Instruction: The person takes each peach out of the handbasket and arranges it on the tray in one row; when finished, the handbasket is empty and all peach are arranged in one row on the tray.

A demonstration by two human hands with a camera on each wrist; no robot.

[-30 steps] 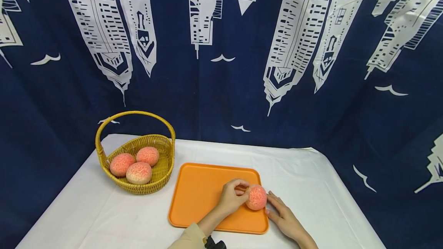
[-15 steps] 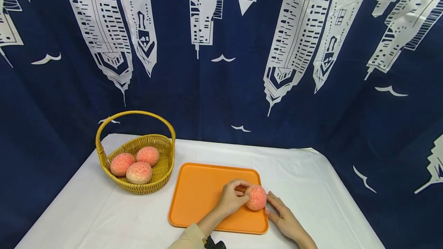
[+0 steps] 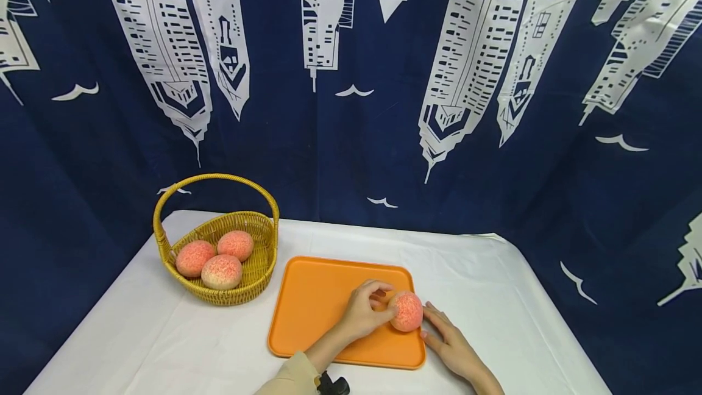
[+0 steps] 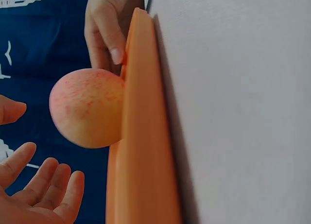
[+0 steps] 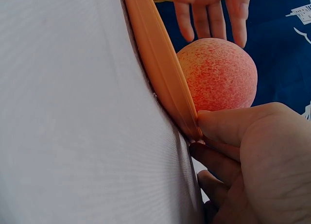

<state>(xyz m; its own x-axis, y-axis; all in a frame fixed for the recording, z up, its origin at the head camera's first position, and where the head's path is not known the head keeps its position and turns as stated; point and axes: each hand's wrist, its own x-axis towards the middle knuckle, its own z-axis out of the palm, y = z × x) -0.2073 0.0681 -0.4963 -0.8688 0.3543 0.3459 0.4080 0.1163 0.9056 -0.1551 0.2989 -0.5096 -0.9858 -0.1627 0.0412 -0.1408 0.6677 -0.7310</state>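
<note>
A pink and yellow peach (image 3: 407, 311) rests on the orange tray (image 3: 312, 303), close to the tray's right edge. Beside the peach, on its left, is my left hand (image 3: 366, 313); in the left wrist view its loosely bent fingers (image 4: 44, 182) and thumb stand apart from the fruit. At the tray's right side, my right hand (image 3: 452, 346) pinches the rim, with the thumb (image 5: 226, 123) on the rim and the other fingers lower down along its outside. Parts of the right fingers are hidden in the right wrist view.
A yellow woven basket (image 3: 258, 276) with a tall handle stands at the left, holding three peaches (image 3: 222, 271). White cloth (image 3: 164, 346) covers the table. Behind it hangs a dark blue curtain (image 3: 329, 157) printed with white buildings and birds.
My left hand has shifted very slightly, its fingers a little more spread beside the peach. The right hand, peach and tray have stayed in place.
</note>
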